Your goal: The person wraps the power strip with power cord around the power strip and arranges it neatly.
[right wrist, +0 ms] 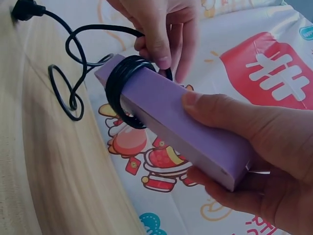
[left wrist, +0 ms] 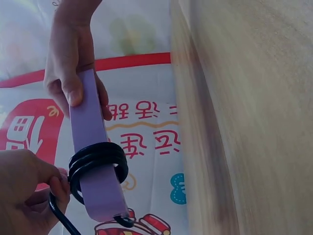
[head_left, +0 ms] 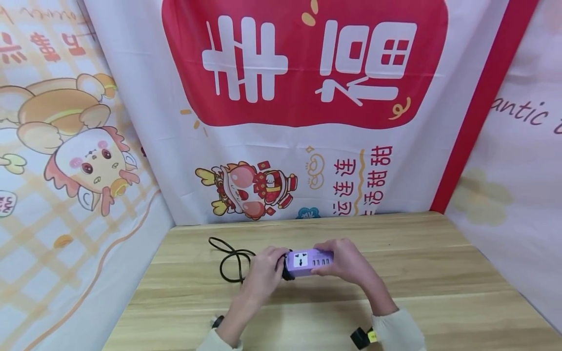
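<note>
Over the table (head_left: 439,273), we saw the right hand (head_left: 343,261), fingers curled round the right end of the purple power strip (head_left: 310,261); the left hand (head_left: 263,270) pinched the black cord (right wrist: 115,85) wrapping its left end.

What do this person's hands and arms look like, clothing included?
The left hand and right hand wear no gloves. The left sleeve and right sleeve are pale cream, ending above the wrists. A black block with a yellow patch shows beside the right sleeve.
</note>
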A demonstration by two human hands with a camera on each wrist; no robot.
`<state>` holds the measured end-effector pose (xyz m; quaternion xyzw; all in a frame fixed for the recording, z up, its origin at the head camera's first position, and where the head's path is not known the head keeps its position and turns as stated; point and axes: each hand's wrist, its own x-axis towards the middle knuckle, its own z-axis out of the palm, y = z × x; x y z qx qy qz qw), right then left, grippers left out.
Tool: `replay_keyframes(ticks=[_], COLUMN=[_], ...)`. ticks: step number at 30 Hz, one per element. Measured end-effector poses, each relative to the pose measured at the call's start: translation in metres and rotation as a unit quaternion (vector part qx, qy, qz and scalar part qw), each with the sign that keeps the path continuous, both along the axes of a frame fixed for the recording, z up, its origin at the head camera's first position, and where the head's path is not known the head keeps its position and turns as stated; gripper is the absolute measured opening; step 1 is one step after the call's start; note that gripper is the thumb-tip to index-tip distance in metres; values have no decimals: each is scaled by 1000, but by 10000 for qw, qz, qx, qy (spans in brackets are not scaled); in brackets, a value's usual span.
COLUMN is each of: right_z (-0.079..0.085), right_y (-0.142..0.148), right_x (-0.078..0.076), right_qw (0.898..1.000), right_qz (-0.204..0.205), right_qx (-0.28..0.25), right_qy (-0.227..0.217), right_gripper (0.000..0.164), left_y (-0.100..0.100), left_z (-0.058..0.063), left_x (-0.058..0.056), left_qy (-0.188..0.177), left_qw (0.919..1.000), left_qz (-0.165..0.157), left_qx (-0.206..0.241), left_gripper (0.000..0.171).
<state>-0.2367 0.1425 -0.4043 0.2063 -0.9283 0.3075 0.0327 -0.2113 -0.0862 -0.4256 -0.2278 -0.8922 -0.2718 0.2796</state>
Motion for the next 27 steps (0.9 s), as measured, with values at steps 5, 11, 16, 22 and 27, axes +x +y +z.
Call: replay_keyframes(ticks=[5,11,16,22,27], right_z=[-2,-7,-15,-21,-25], right_y=[-3,-2,2,6,9], right_x=[-1,-5,-13,-19,-24], right_qw=[9990,9935,9872,9791,9687], right_qz=[-219,-806,-1081,-1238,-1552], right_qx=[-251,-564,-1084,-1585,-1939], right_qy=[302,571,441,305,20], right_gripper=[58,59,59,62,68], left_y=[-1,-4,-1,2,1], left_z=[-2,3,0,-5,-12], left_x=[-2,-4,-6,-7,-11], left_qy=[-279,-1315,-1967,-2328,-2468], left_qw=[9974,9792,9563,9494,9518], left_qz=[152,-372,-865,-1107,-1190], left_qx=[640,1497,1982,1793,1382], left_gripper=[20,19,14,14,14])
